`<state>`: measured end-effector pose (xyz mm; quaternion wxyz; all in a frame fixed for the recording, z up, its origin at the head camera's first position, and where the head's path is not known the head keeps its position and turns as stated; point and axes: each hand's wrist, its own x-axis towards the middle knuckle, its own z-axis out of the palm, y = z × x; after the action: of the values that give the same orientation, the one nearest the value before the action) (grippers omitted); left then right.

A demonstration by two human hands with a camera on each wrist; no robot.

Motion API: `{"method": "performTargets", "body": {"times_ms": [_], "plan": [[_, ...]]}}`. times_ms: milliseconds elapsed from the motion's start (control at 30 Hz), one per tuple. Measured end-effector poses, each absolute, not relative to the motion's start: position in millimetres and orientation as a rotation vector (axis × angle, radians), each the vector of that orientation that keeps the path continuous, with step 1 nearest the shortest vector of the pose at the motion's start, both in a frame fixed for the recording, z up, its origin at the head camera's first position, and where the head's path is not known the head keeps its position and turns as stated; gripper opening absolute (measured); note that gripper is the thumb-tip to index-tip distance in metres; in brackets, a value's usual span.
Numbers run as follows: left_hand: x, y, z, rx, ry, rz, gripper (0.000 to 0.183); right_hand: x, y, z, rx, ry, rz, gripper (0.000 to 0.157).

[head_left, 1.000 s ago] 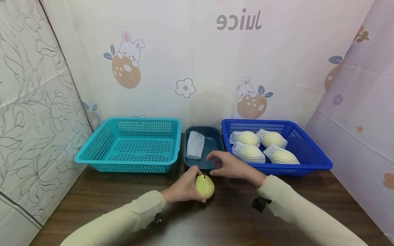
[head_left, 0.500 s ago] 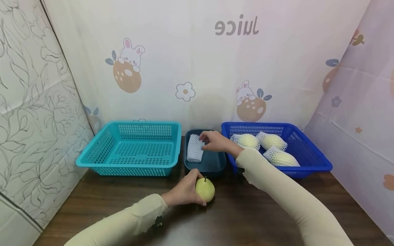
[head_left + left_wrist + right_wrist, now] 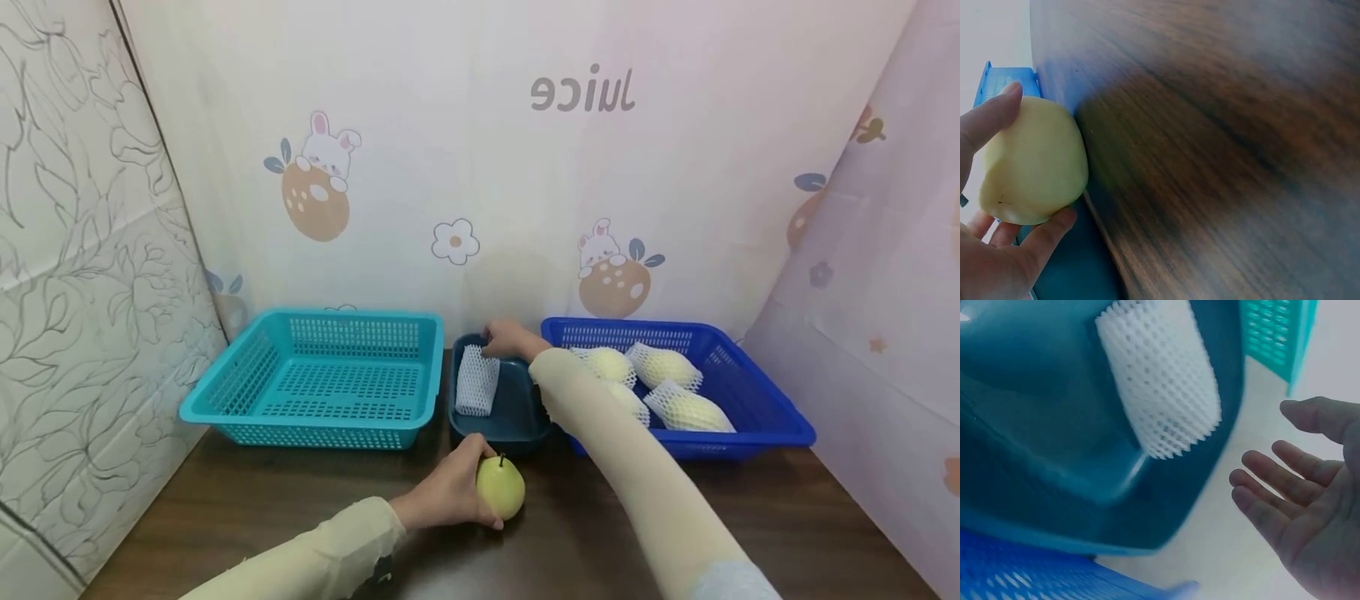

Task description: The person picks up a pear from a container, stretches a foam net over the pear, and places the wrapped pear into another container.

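My left hand (image 3: 448, 493) grips a yellow-green pear (image 3: 501, 489) by its side, low over the table in front of the tray. The left wrist view has the thumb on one side of the pear (image 3: 1035, 162) and fingertips on the other. My right hand (image 3: 513, 340) is over the far end of a small dark teal tray (image 3: 521, 410), close to a white foam net sleeve (image 3: 476, 385) lying in it. Seen from the right wrist, this hand (image 3: 1313, 509) has loosely bent fingers with nothing between them, apart from the net sleeve (image 3: 1160, 378).
A turquoise basket (image 3: 311, 437) stands on the left of the tray. On its right is a blue basket (image 3: 772, 417) with several pears in foam nets (image 3: 663, 367); the right sleeve (image 3: 622, 450) partly covers it. A patterned curtain (image 3: 405, 167) hangs behind.
My right hand has moved from the tray's front right corner, leftward and back, to the far end by the net sleeve. The left hand keeps hold of the pear in place.
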<state>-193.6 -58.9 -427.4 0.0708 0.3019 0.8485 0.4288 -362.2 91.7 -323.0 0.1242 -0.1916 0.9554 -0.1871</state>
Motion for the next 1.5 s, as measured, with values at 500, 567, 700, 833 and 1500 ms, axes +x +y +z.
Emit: {"method": "performTargets", "body": {"times_ms": [500, 567, 700, 833, 1500], "plan": [[-193.9, -61.9, -428.7, 0.943, 2.525, 1.319, 0.069, -386.3, 71.0, -369.5, -0.409, 2.702, -0.435, 0.06], [-193.7, -60.9, -430.2, 0.948, 2.534, 1.317, 0.069, -384.2, 71.2, -370.6, -0.434, 2.725, -0.402, 0.059], [-194.7, -59.7, -431.3, 0.951, 2.551, 1.317, 0.069, -382.6, 70.7, -368.1, -0.498, 2.797, -0.377, 0.047], [-195.9, -60.0, -431.9, 0.968, 2.557, 1.317, 0.07, -380.0, 70.0, -361.5, -0.557, 2.851, -0.41, 0.037], [-190.8, -56.2, -427.1, 0.988, 2.629, 1.265, 0.072, -328.4, 102.9, -304.3, -0.909, 2.925, -0.922, 0.031]]}}
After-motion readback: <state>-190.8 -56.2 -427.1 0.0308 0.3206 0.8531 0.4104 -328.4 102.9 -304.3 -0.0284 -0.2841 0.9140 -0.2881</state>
